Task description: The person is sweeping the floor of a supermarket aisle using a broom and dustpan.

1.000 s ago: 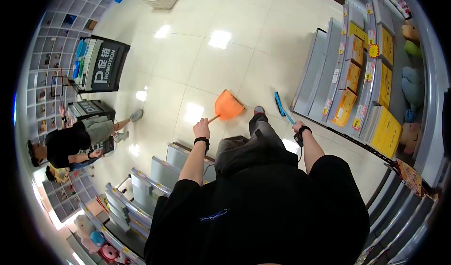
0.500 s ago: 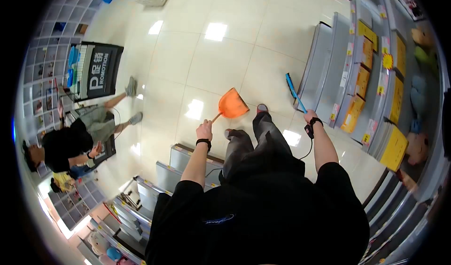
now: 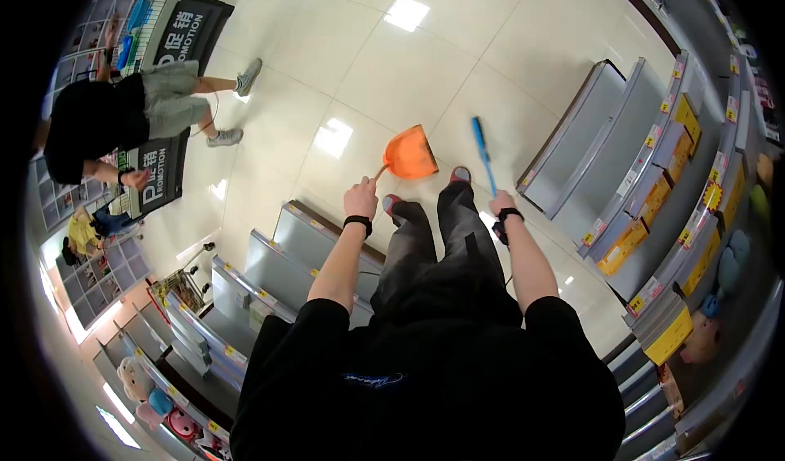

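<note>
My left hand point(image 3: 361, 198) is wrapped round the handle of an orange dustpan point(image 3: 410, 153), whose pan lies over the tiled floor point(image 3: 392, 76) ahead of my feet. A blue brush point(image 3: 481, 143) with dark bristles is held by its handle in my right hand point(image 3: 503, 203). The brush head points away from me, to the right of the dustpan and apart from it. Both hands are closed, with dark bands at the wrists.
Grey shelves point(image 3: 572, 125) with yellow boxes point(image 3: 623, 247) stand on the right. More shelving point(image 3: 307, 236) is close on my left. Further left, another person point(image 3: 98, 121) in a black top stands beside a promotion stand point(image 3: 186, 31).
My right hand and the brush have moved left, nearer the dustpan. My view has turned, so the right shelves sit lower. The other person appears higher in view.
</note>
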The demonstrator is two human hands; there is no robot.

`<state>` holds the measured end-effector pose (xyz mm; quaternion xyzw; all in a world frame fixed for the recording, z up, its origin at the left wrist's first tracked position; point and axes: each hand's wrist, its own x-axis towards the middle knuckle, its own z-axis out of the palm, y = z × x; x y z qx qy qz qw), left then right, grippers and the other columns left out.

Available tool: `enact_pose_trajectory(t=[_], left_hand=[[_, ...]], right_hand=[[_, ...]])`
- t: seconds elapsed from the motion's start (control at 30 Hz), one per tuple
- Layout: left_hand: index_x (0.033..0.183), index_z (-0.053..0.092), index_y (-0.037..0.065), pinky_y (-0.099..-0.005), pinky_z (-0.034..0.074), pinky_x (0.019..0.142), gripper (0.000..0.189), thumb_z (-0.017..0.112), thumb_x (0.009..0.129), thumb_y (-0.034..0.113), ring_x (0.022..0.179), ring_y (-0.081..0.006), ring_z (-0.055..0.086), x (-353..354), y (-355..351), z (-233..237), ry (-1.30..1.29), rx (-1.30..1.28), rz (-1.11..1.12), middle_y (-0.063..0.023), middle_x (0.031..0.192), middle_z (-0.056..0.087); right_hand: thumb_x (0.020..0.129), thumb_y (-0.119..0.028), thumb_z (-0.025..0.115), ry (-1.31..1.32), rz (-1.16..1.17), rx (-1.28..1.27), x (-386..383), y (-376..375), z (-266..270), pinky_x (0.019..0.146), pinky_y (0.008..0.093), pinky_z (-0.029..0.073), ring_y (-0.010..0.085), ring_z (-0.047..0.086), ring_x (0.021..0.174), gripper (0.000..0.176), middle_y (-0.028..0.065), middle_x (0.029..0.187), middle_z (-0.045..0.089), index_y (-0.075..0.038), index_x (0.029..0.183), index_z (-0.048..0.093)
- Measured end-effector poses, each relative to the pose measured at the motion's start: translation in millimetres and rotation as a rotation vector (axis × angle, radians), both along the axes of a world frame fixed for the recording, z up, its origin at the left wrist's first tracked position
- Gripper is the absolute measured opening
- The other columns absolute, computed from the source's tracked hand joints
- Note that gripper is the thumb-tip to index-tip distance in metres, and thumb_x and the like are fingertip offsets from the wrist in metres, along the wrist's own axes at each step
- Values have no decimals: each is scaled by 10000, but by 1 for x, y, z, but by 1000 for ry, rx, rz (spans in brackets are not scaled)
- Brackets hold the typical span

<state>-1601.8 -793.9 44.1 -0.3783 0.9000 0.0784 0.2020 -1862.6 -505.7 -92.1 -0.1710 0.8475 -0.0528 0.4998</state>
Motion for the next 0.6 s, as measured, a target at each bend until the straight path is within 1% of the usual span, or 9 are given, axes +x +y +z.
enact_pose_trajectory(t=[0.1,0.23,0.27,0.37,0.4,0.43,0.47,0.5,0.6], left_hand=[[851,555,87,-403,519,620,113,583,741,96,741,-265,631,-4,2,0,-6,7,7,-74,860,577],[896,558,85,-388,525,635,106,576,798,120,746,-251,632,-3,1,3,-55,13,-18,-69,878,570],[898,557,84,-388,524,634,108,575,798,120,746,-252,632,-2,0,2,-53,15,-22,-71,879,569],[899,556,83,-387,523,632,111,575,795,118,747,-255,631,0,-1,-2,-52,12,-24,-74,881,568],[897,557,83,-387,523,632,111,576,793,117,748,-256,631,-1,0,0,-60,4,-17,-75,880,568],[894,558,82,-386,522,632,111,578,791,117,748,-256,630,-2,2,2,-69,-4,-8,-75,879,568],[893,558,82,-386,522,631,113,581,788,117,746,-257,631,-5,3,3,-65,-3,-11,-74,880,568],[892,558,82,-386,522,630,116,584,785,117,745,-257,631,-7,3,6,-63,-3,-11,-73,882,568],[892,561,80,-384,522,628,124,593,778,118,745,-257,632,-7,4,3,-64,5,-5,-71,886,570]], right_hand=[[771,-120,519,-95,87,-15,39,-42,39,882,455,472,398,578,1016,334,241,1078,605,-29,1084,591],[773,-101,510,-290,206,-136,74,-65,38,882,446,475,357,586,1020,362,209,1065,620,-91,1121,608],[767,-96,508,-303,169,-90,77,-66,39,883,437,474,351,584,1031,398,196,1083,617,-132,1150,606],[753,-91,516,-246,167,-134,65,-55,38,886,432,470,351,581,1034,424,197,1086,616,-157,1162,606],[738,-95,519,-198,151,-250,57,-40,30,872,442,470,363,586,1008,419,201,1066,620,-155,1143,610],[733,-114,518,-149,156,-208,38,-41,62,848,454,471,380,588,975,390,210,1031,623,-129,1111,613],[734,-135,519,-141,140,-227,26,-27,44,832,461,471,391,589,955,370,214,1001,626,-117,1093,609],[736,-138,521,-127,91,-232,9,-22,54,838,459,471,387,589,959,377,221,981,627,-120,1104,602],[754,-144,527,-56,90,-158,-25,-15,46,884,441,465,382,573,1016,382,219,1082,606,-92,1127,595]])
